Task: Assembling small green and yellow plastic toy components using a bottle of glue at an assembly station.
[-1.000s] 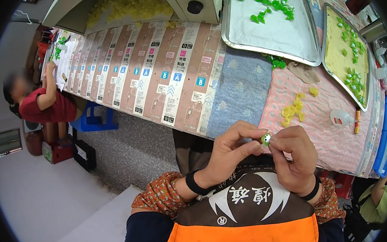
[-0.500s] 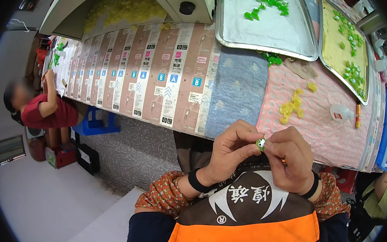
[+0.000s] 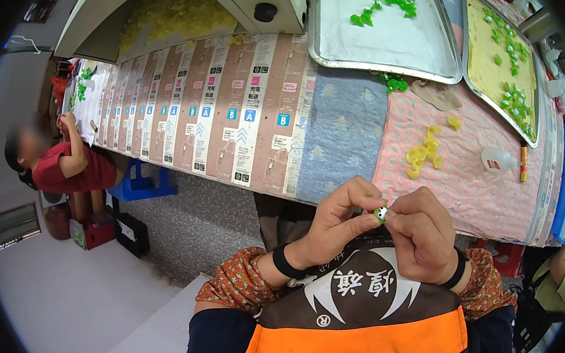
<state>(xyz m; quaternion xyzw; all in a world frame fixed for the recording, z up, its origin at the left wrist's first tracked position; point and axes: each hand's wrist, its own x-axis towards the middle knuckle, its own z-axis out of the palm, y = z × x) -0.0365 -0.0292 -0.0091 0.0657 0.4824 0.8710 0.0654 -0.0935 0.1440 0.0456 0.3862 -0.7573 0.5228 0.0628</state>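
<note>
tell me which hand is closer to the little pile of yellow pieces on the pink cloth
Right. The right hand sits just below the yellow pieces; the left hand is farther off to their left.

Pinched between left hand (image 3: 336,222) and right hand (image 3: 423,235), a small green piece (image 3: 380,214) held just above the padded worktop (image 3: 476,188), near loose yellow pieces (image 3: 427,155) and two metal trays (image 3: 326,53) of green ones.

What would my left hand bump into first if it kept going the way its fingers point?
Probably the right hand: the left hand points right at it, both pinching the small green piece between them.
</note>
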